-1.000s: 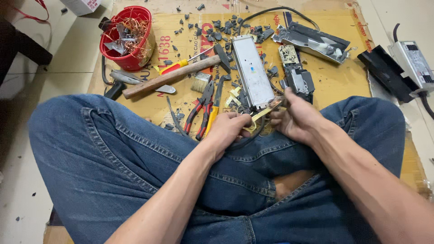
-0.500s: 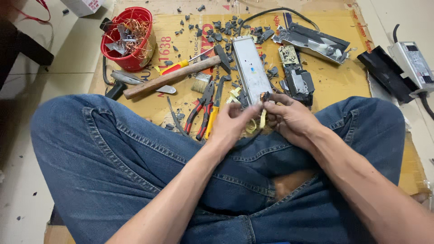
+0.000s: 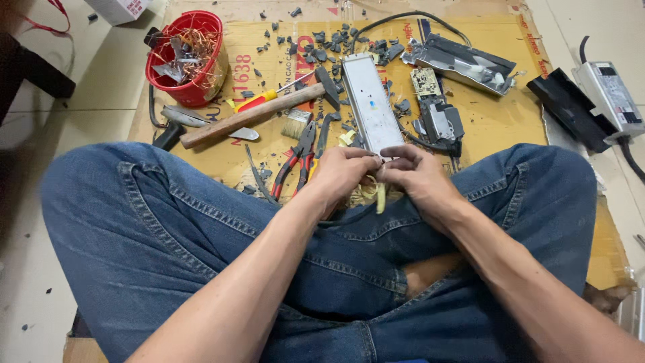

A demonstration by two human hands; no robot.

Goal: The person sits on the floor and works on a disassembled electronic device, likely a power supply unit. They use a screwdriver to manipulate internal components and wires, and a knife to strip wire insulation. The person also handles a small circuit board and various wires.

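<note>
Yellowish wire strands (image 3: 377, 196) hang between both hands above the person's crossed, jeans-clad legs. The left hand (image 3: 342, 173) and right hand (image 3: 415, 176) meet fingertip to fingertip, each pinching the strands. Just beyond lie a long grey metal casing (image 3: 370, 105), red-handled pliers (image 3: 295, 160), a wooden-handled hammer (image 3: 259, 114) and a red basket (image 3: 189, 59) on cardboard (image 3: 510, 114).

We see a pale tiled floor (image 3: 40, 134) spreading out to both sides beyond the fingers, with a flattened sheet of brown cardboard (image 3: 510, 114) laid over it ahead of them; a dark piece of furniture (image 3: 33, 70) stands far off to the left, in even light
</note>
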